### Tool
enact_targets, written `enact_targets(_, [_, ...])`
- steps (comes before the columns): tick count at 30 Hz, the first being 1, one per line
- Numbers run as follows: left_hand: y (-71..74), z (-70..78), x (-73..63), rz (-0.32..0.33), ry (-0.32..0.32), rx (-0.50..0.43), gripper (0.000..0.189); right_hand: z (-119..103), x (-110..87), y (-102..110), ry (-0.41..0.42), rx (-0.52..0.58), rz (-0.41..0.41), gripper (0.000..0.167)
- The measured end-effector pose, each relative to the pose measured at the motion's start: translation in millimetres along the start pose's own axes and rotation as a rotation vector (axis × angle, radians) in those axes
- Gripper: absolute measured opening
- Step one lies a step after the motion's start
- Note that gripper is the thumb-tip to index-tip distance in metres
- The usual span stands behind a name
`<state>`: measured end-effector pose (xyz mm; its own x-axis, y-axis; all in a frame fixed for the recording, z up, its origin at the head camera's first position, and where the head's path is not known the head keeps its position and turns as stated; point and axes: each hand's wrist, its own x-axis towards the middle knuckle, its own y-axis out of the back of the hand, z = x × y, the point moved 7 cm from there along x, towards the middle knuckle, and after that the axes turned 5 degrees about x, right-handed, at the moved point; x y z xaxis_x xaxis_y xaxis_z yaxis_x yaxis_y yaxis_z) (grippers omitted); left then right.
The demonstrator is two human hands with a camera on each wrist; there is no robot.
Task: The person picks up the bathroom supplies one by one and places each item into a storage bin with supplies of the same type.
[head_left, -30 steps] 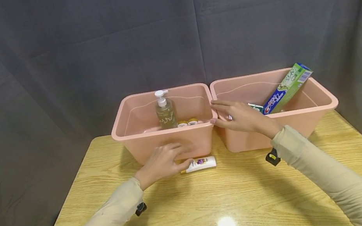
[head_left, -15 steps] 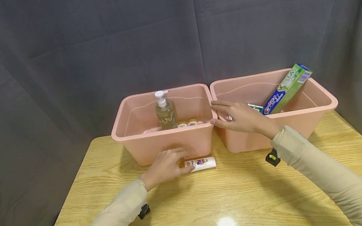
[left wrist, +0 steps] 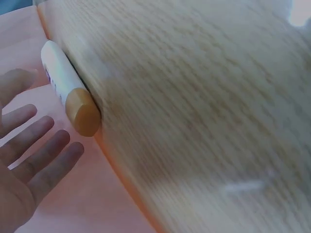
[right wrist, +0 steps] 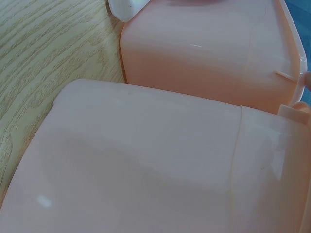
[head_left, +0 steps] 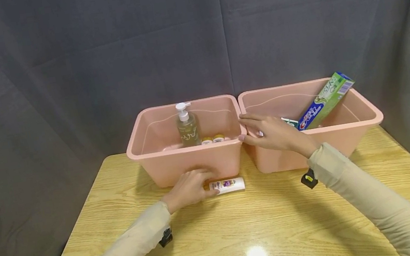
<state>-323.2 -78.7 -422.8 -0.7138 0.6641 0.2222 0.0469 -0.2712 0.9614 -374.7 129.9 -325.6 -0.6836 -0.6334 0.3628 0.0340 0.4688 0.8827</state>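
Note:
A white squeeze tube [head_left: 232, 185] with purple print lies on the table [head_left: 208, 252] along the front of the left pink bin [head_left: 186, 162]. Its orange-tan cap [left wrist: 83, 114] shows in the left wrist view. My left hand [head_left: 188, 189] is at the tube's cap end, with fingers [left wrist: 36, 131] spread and a gap between them and the tube. My right hand [head_left: 275, 130] rests on the left bin's right front rim corner, fingers fairly straight, beside the right pink bin [head_left: 347, 134]. Only a fingertip [right wrist: 307, 80] of it shows in the right wrist view.
In the left bin stand a pump bottle [head_left: 188, 130] and two small yellow-topped items [head_left: 218, 138]. A toothpaste box [head_left: 325, 100] leans out of the right bin, next to a green-and-white item [head_left: 290, 121]. A dark curtain [head_left: 190, 36] hangs behind.
My left hand has shifted slightly right and down around the tube's cap end. The right hand, the tube and both bins stay in place.

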Motion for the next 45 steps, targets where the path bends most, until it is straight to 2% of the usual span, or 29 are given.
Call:
enact_targets(9, [-7.0, -2.7, -0.3, -0.009, 0.007, -0.009, 0.043, 0, 0.3, -1, -0.004, -0.007, -0.001, 0.066])
enact_targets(14, [-10.5, -4.2, -0.4, -0.036, 0.030, -0.015, 0.044, -1, 0.4, 0, -0.005, -0.007, -0.002, 0.066])
enact_targets(24, [-13.2, -2.0, -1.3, -0.030, 0.009, 0.001, 0.039, 0, -0.3, 0, -0.014, -0.002, -0.014, 0.066])
enact_targets(32, [-17.5, 0.1, 0.1, -0.068, 0.008, 0.036, 0.040, 0, -0.2, 0, -0.013, -0.002, -0.009, 0.066])
enact_targets(40, [-22.5, -1.0, 0.6, -0.077, 0.003, 0.056, 0.044, -1, -0.5, 0, -0.007, 0.000, 0.003, 0.065])
enact_targets(45, [-23.3, 0.5, 1.1, -0.091, 0.013, 0.055, 0.039, -1, -0.2, 0, -0.005, -0.001, 0.002, 0.066])
